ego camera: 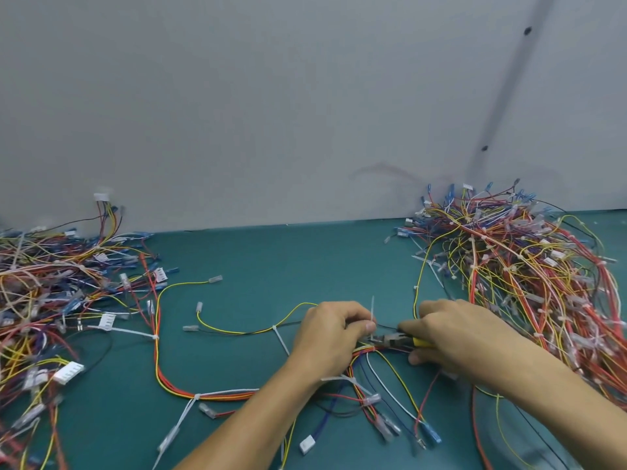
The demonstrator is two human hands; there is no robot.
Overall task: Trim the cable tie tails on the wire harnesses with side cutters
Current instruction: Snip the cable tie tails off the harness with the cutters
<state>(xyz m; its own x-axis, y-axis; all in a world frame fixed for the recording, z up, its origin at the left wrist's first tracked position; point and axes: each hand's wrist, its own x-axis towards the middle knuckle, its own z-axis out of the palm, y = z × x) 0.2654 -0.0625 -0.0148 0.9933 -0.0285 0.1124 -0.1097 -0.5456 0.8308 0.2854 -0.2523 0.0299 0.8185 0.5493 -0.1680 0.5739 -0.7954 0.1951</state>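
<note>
At my far left, a tangled heap of multicoloured wire harnesses [51,283] with white and blue connectors lies on the teal matte surface [271,259], up against the grey wall [271,113]. Just right of the heap, a loose harness of red, orange and yellow wires [157,368] curves across the surface toward me. Long white cable tie tails [122,330] stick out from it at several points.

In the middle, my left hand [329,334] rests on this harness with its fingers [369,325] curled, thumb and forefinger pinching the bundle. Right beside the thumb, a thin white upright tail [373,310] rises from the bundle.

My right hand [458,334] is wrapped around the yellow-handled side cutters [390,339]. Their dark metal head points left, close to my left thumb and low by the foot of that tail. I cannot tell whether the blades are closed.

On the far right, a second, larger heap of harnesses [526,266] lies on the surface, dotted with small white ties.
</note>
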